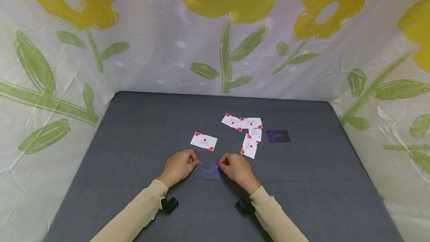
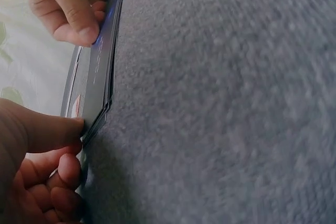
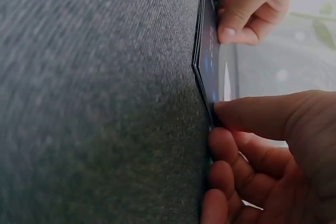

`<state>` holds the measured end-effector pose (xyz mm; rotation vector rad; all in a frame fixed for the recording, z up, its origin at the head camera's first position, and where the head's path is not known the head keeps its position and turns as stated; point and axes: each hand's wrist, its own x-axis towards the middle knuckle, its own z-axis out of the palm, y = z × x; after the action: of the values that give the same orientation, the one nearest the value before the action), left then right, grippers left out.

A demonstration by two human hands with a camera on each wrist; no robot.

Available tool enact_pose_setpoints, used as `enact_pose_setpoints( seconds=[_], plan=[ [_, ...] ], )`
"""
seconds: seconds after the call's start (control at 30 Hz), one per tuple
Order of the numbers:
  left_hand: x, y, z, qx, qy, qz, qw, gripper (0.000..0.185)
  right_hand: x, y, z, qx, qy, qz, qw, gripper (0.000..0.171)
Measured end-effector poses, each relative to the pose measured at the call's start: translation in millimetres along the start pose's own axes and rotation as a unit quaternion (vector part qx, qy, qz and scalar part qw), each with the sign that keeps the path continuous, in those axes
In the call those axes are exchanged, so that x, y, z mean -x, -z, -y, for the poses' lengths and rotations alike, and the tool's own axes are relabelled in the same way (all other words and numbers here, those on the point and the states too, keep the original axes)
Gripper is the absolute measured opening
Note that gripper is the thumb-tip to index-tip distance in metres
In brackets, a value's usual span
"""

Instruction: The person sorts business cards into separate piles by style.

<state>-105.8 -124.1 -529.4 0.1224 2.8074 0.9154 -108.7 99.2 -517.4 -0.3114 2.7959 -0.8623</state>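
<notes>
Dark card stack (image 1: 206,175) | gray tabletop (image 1: 208,208) beneath (woven-textured) | yellow-flowered drape (image 1: 161,44) beyond

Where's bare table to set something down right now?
Free: table left of the lone white card and left hand; also right of the lone dark card and right hand. Crowded: between the hands, which pinch the dark card stack, and at the white card cluster beside the lone dark card.

Thin, slightly uneven stack of dark blue cards (image 1: 206,174), pale print uppermost, head view's lower centre.
</notes>
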Motion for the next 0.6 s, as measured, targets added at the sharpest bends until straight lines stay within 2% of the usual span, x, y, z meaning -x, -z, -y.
enact_pose_setpoints(
  seconds=[0.3, 0.43, 0.6],
  plan=[
    [5.0, -2.3, -4.4, -0.018, 0.0, -0.008, 0.9998, 0.012, 1, 0, 6, 0.049, 0.002, 0.017, 0.999, 0.007],
    [4.1, -2.7, -5.8, -0.019, -0.004, -0.012, 0.9997, 0.015, 1, 0, 9, 0.068, 0.012, 0.005, 0.998, 0.007],
    [4.4, -2.2, -6.7, -0.028, -0.013, -0.017, 0.9994, 0.007, 3, -3, 11, 0.087, 0.019, -0.012, 0.996, 0.006]
  ],
)
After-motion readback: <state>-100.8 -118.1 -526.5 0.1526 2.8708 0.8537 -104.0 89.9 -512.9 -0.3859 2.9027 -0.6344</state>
